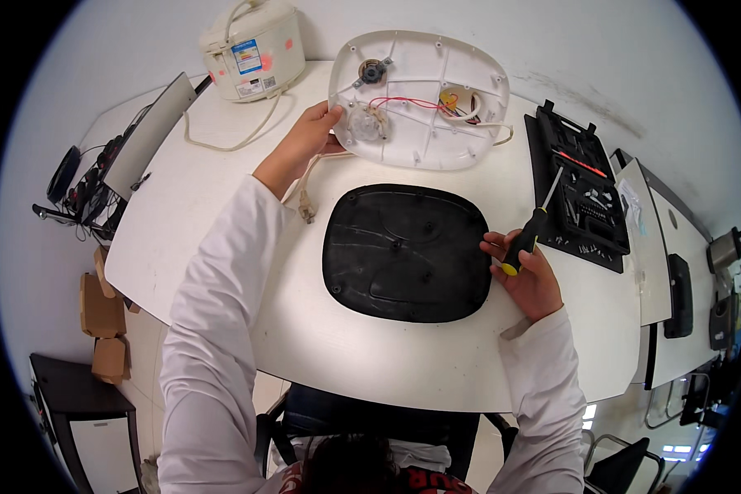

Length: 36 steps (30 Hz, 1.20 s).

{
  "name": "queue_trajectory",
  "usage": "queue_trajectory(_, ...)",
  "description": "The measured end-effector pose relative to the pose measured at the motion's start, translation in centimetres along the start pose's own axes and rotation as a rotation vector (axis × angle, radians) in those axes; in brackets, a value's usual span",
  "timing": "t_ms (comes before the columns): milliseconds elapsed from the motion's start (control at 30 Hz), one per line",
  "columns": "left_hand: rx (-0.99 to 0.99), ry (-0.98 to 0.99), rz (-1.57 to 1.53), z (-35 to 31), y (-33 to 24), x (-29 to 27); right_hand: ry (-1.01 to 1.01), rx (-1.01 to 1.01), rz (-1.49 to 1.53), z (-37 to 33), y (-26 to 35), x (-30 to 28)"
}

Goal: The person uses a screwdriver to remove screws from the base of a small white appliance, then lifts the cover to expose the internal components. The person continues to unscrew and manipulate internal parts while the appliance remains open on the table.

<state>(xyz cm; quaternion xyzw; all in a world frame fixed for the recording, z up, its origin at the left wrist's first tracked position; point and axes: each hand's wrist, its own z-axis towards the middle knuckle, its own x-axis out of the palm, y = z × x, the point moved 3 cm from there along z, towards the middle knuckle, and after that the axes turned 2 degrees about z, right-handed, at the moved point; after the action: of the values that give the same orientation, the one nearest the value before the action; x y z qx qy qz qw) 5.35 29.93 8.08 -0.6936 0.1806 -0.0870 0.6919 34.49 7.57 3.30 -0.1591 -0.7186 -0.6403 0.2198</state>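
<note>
My left hand [303,142] grips the left rim of a white plastic housing [424,70], thumb on top and fingers partly hidden beneath. The housing lies open side up, showing ribs, a dark round part [373,72], a clear domed part [368,123] and red wires [412,101]. In my right hand [538,284] is a screwdriver [526,240] with a black and yellow handle, its shaft slanting up and away. The fingertips of that hand are at the right edge of a black rounded plastic cover [403,263], which lies flat nearer to me.
Beside the housing, a cord ends in a plug [306,210] on the white table [436,366]. A rice cooker [253,53] stands far left. At right lies a black tool case [584,173] with bits and several loose screws [594,250]. A dark chair [370,420] is at the near edge.
</note>
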Motion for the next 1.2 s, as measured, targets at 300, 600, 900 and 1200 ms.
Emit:
queue_trajectory(300,-0.007,-0.002,0.038,-3.1,-0.2,0.3,0.005,-0.005,0.015,0.0,0.0,0.0)
queue_trajectory(600,-0.011,0.061,0.065,-7.5,0.3,1.1,-0.006,-0.009,-0.004,0.0,-0.2,0.0)
queue_trajectory(900,0.021,0.077,0.063,-9.4,0.8,1.3,-0.020,0.006,-0.046,-0.2,-0.2,0.0)
queue_trajectory(1200,0.071,0.105,-0.011,-9.2,2.1,0.8,-0.015,-0.011,-0.067,-0.1,-0.3,-0.5)
